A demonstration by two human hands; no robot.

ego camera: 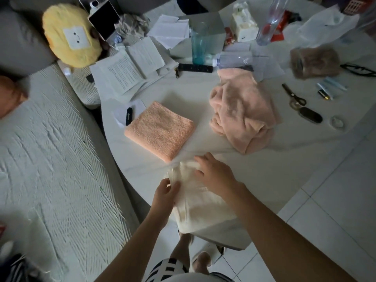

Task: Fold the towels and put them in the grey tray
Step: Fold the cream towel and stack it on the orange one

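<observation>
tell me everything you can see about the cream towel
The cream towel looks like soft, pale terry. It lies partly folded at the near edge of the white table, its lower end hanging over that edge. The left hand pinches its left edge; the right hand rests on its top. It lies just in front of the folded orange towel.

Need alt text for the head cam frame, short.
Both hands work a cream towel at the near edge of a white table: left hand pinches its edge, right hand rests on top. Beyond lie a folded orange towel and a crumpled pink towel.
</observation>
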